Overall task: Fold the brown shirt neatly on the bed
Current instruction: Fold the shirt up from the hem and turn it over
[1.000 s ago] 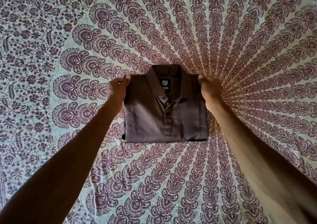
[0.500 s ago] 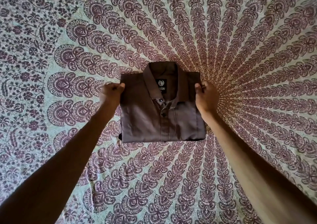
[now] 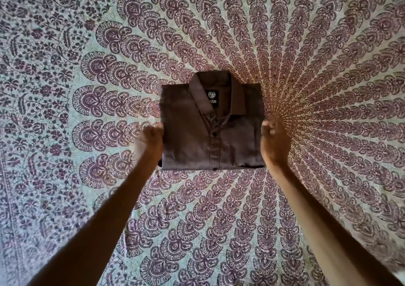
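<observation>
The brown shirt (image 3: 192, 141) lies folded into a neat rectangle on the bed, collar and black label at the far end, button placket facing up. My left hand (image 3: 150, 142) is curled against the shirt's left edge, about halfway down, with the thumb on the fabric. On the opposite side, my right hand (image 3: 275, 143) is curled against the right edge at the same height. Both hands look pinched on the side edges; the fingertips are hidden under the fists.
The bed is covered by a pale green bedspread (image 3: 87, 66) with a purple peacock-feather pattern that fills the whole view. My two forearms reach in from the bottom corners.
Both hands have slid along the shirt's side edges from the shoulders near the collar toward me, to the middle of the sides. The shirt stays folded in place.
</observation>
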